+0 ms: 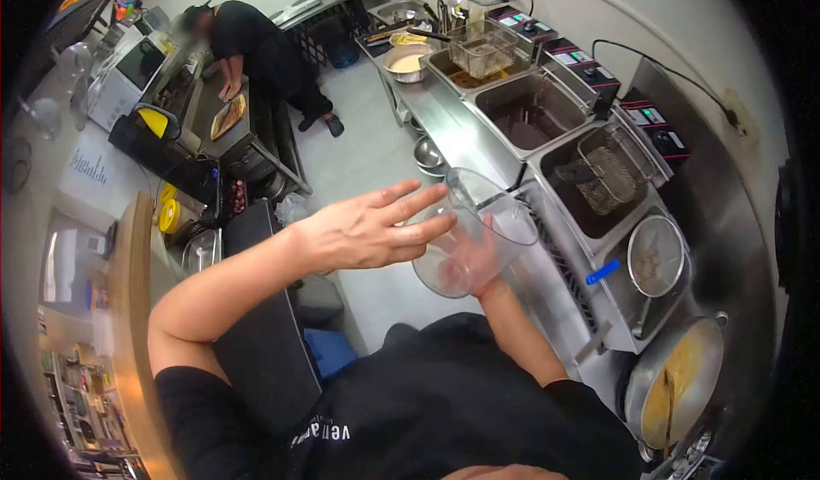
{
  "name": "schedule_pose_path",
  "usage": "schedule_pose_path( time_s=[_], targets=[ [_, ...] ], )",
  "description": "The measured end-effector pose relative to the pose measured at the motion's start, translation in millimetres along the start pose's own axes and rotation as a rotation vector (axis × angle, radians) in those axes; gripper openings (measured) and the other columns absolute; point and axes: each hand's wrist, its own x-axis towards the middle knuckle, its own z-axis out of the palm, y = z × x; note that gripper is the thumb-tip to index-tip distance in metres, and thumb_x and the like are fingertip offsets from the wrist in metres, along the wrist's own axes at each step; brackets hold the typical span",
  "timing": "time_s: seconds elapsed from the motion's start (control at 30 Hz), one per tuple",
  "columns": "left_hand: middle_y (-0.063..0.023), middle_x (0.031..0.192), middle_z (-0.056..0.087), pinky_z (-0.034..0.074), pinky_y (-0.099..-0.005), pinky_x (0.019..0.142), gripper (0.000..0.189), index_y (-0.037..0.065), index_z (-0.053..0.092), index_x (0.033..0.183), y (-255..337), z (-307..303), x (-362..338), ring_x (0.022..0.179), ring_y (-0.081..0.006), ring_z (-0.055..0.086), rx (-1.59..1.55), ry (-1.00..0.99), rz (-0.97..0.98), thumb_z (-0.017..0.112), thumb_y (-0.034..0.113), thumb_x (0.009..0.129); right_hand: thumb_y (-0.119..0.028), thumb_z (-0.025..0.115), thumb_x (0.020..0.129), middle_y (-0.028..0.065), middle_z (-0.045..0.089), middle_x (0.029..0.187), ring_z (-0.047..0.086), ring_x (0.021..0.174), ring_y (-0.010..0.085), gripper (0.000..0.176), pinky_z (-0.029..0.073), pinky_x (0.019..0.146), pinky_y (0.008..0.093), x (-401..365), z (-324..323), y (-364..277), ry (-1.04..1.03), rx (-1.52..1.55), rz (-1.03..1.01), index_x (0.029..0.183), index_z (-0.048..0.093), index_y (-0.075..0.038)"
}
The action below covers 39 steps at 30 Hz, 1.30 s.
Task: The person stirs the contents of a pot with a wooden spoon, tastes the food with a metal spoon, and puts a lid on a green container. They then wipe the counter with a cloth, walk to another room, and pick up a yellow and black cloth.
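A clear, see-through container is held up in front of my chest, tilted, with its wide rim toward the upper right. My left hand is at its left side, fingers stretched out and apart, the fingertips at the container's wall. Behind the clear wall shows my right hand, supporting the container from the far side with its fingers spread. No contents can be made out inside the container.
Fryers with dark oil and wire baskets line the right. A strainer and a pan stand nearer. A co-worker in black bends over the far-left counter. A dark counter lies at left.
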Motion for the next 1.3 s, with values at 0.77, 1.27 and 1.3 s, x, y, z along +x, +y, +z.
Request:
schedule_pose_path(
  time_s=[0.77,1.27,1.3],
  targets=[
    [0.0021,0.074,0.043,0.045,-0.023,0.053,0.025,0.018,0.053,0.067,-591,166,-210,0.071,-0.0155,0.044,0.517,0.453,0.203,0.068,0.033,0.079,-0.08,0.01,0.083,0.0243,0.047,0.134,0.066,0.083,0.0363,0.091,0.056,0.064,0.0383,522,67,-160,0.182,-0.924,-0.517,0.151,0.015,-0.019],
    [-0.0033,0.073,0.05,0.047,-0.0311,0.059,0.033,0.009,0.052,0.063,-1019,479,-225,0.072,-0.0237,0.049,0.163,0.353,0.001,0.07,0.033,0.078,-0.066,0.01,0.094,0.0184,0.063,0.104,0.063,0.068,0.0193,0.085,0.052,0.058,0.0268,753,-12,-300,0.434,-0.965,-0.636,0.129,0.05,0.001],
    [-0.0027,0.075,0.051,0.048,-0.0307,0.061,0.028,0.01,0.056,0.068,-1041,500,-227,0.074,-0.0233,0.05,0.15,0.364,-0.089,0.068,0.032,0.079,-0.061,0.014,0.097,0.0168,0.064,0.101,0.063,0.067,0.0181,0.079,0.052,0.057,0.0266,769,-10,-307,0.539,-1.01,-0.643,0.126,0.051,0.003]
  ],
)
